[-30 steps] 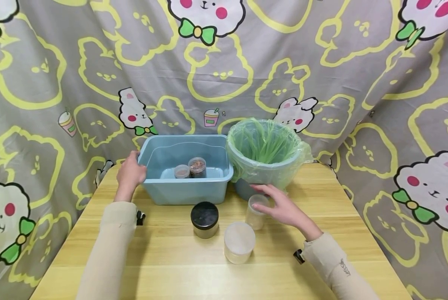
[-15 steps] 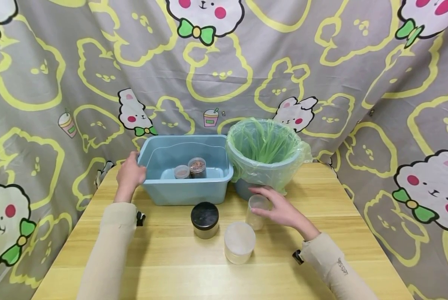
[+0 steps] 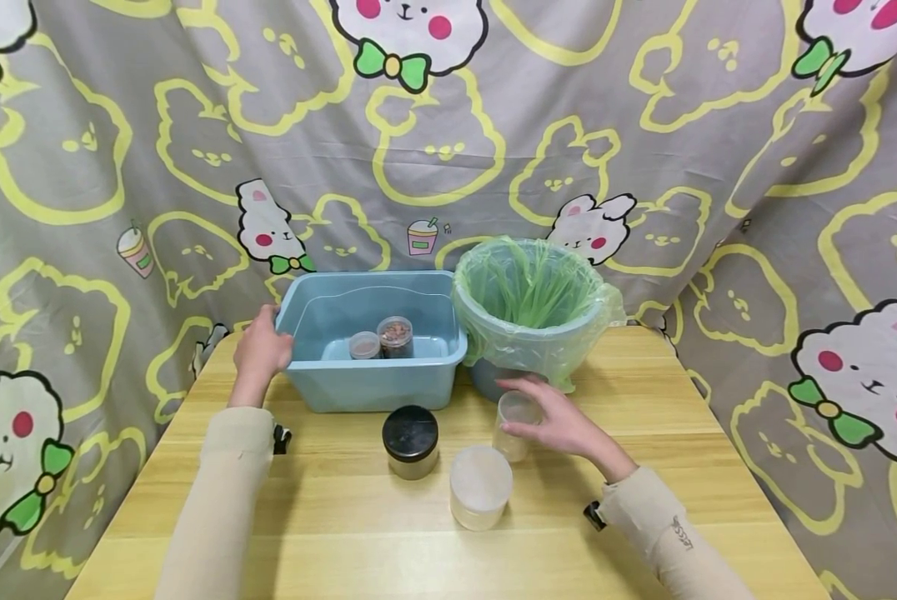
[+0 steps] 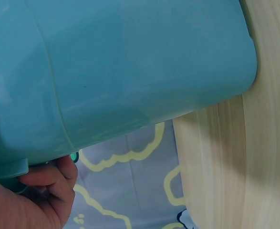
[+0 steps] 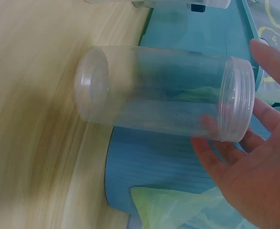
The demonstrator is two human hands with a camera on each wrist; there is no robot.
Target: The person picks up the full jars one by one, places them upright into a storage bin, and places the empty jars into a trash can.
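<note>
My left hand (image 3: 263, 346) grips the left end of a blue plastic tub (image 3: 373, 387), fingers curled under its rim in the left wrist view. Two small jars stand inside the tub; the right one (image 3: 396, 333) has reddish-brown contents. My right hand (image 3: 557, 417) is at the top of a tall clear plastic jar (image 5: 154, 90), which stands upright on the table. Its fingers reach behind the jar's capped end, partly seen through the plastic. The thumb is on the opposite side, its tip slightly apart from the cap in the right wrist view.
A round bin (image 3: 489, 379) lined with a green plastic bag (image 3: 546, 354) stands right of the tub. In front are a black-lidded jar (image 3: 411, 442) and a wide jar with a whitish lid (image 3: 481, 487). A patterned curtain (image 3: 448, 108) hangs behind the wooden table (image 3: 328, 533).
My right hand has shifted slightly left and closer around the tall clear jar. The left hand keeps its grip on the tub, which stays in place.
</note>
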